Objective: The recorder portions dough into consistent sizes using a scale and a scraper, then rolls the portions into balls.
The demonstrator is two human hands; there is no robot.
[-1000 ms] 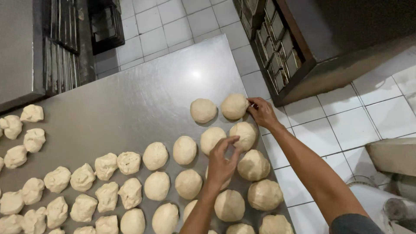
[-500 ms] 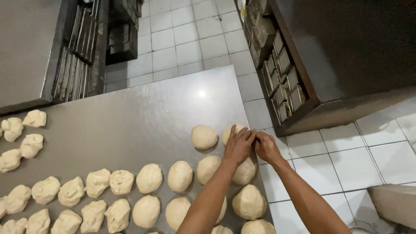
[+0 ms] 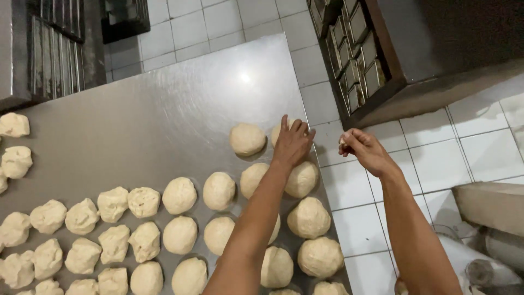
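left hand (image 3: 293, 143) on dough ball (image 3: 279, 130), right hand (image 3: 363, 148) pinching dough bit (image 3: 343, 143)

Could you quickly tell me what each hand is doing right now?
Left hand: open, resting on a dough ball.
Right hand: closed, pinching a small dough bit.

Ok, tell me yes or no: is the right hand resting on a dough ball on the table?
No, the right hand is past the steel table edge, over the tiled floor, touching no dough ball.
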